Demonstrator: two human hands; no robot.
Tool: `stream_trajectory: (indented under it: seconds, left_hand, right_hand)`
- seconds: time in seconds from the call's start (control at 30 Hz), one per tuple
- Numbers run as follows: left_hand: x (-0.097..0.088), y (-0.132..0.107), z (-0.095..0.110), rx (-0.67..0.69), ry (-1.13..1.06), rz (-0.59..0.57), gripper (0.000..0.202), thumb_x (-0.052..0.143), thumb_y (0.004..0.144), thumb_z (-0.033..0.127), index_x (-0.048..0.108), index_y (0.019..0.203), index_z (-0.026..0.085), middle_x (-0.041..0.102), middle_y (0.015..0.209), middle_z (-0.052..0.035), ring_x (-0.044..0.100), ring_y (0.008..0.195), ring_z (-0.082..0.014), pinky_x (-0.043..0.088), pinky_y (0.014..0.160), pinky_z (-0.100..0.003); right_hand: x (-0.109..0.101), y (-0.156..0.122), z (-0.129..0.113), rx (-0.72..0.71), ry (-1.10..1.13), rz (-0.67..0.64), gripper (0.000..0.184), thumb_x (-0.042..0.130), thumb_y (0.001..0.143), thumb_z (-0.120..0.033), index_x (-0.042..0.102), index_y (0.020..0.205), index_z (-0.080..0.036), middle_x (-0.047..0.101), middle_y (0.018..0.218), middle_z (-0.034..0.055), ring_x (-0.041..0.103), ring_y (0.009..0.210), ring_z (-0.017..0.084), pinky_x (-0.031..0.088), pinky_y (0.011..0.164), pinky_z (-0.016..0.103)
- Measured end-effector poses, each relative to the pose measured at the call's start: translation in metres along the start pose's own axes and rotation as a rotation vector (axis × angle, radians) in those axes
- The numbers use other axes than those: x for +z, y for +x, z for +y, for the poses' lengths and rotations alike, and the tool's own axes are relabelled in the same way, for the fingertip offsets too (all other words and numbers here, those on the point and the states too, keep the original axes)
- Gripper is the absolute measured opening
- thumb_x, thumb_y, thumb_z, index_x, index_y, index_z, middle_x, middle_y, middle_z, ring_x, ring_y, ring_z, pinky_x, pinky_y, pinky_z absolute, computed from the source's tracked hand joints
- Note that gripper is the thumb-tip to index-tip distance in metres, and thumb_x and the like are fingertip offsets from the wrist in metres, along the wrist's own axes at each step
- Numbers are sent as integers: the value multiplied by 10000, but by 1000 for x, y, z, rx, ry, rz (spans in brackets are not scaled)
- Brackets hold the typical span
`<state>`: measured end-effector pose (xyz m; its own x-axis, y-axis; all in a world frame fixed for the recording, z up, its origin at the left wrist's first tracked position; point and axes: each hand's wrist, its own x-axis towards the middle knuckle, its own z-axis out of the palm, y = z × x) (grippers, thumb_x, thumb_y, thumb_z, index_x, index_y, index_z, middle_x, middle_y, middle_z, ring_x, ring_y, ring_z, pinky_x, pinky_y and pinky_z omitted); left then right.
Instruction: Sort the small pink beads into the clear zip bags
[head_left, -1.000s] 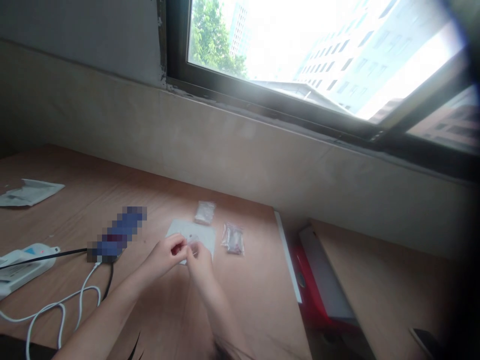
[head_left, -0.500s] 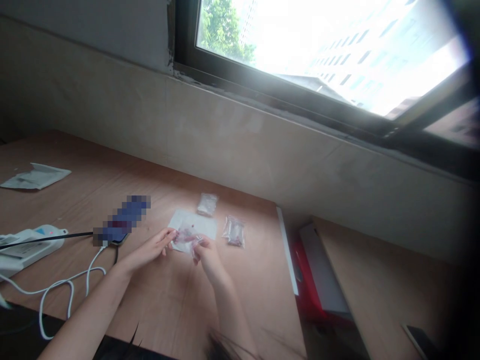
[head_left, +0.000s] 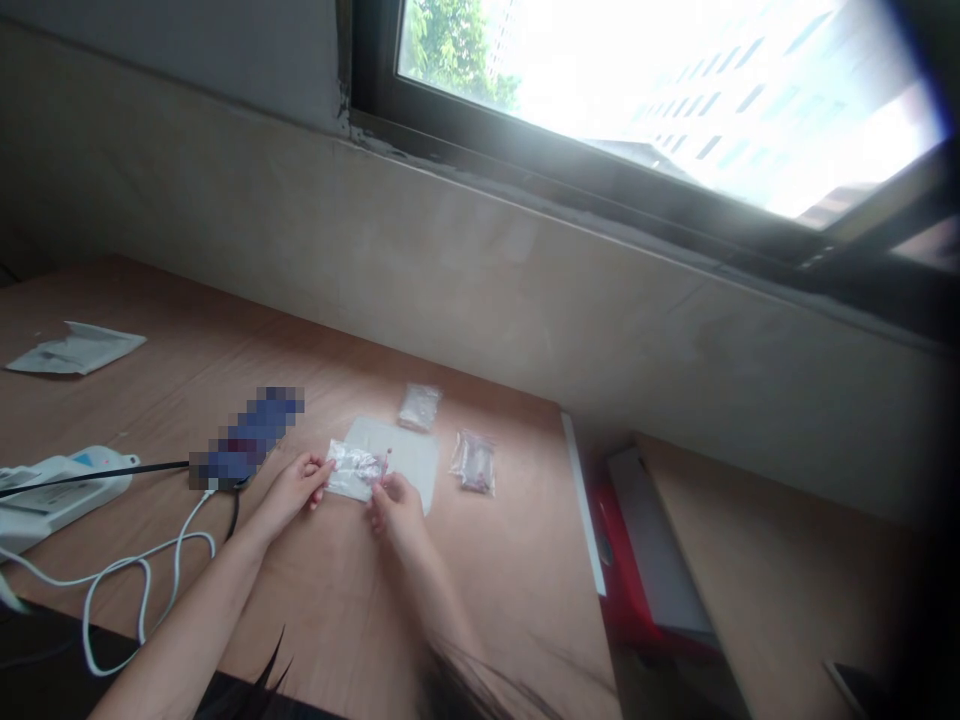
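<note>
As the hands draw apart: from my remote view, the left hand (head_left: 292, 488) and right hand (head_left: 397, 505) now sit on either side of a clear plastic bag (head_left: 351, 470), which is spread out between them rather than bunched close under the fingers.
Left hand: at lower centre-left of the frame, its thumb and fingers pinched on the bag's left edge, gripping it as far as I can judge.
Right hand: just to the right, its fingers curled inward at the bag's right end; I cannot tell whether they grip the bag or only touch it.
Bag position: centre of the frame, over the left part of a white card (head_left: 411, 472).
Thin item: a slim pink-red stick (head_left: 387, 463) rises at the bag's right end, beside the right hand; it is too small to identify further.
Nearby bags: a small pale packet (head_left: 418, 406) lies just above the card, and a clear bag with dark contents (head_left: 474, 462) lies just right of it.
Left side: a white power strip (head_left: 64, 497) sits on the wooden tabletop (head_left: 495, 590), with a white cable (head_left: 142, 580) looping beside it.
</note>
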<state>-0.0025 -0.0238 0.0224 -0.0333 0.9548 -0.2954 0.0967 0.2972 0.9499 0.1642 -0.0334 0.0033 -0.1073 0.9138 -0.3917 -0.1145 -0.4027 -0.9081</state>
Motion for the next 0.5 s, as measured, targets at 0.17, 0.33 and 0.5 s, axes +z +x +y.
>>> stream_trajectory:
  seconds: [0.17,0.33,0.5]
  left_hand:
    - [-3,-1,-2,-5,13,-73,309,494,705,457,438,662,156,459,434,72,403,343,-47,312,346,-143]
    - [-3,0,-1,-57,29,-104,336,483,699,488,459,700,153,386,398,100,337,294,-34,249,307,-133]
    - [0,4,0,-66,-23,-128,342,461,710,506,435,711,165,321,396,115,287,278,-27,213,285,-126]
  right_hand:
    - [-3,7,6,41,27,-21,252,553,632,-383,436,715,-175,512,471,-63,394,268,50,282,237,148]
    - [-7,10,9,32,67,-50,276,575,610,-390,445,697,-164,528,465,-53,418,270,57,303,245,154]
    - [-9,13,11,51,90,-66,298,590,596,-401,451,708,-161,546,477,-45,440,281,67,328,253,165]
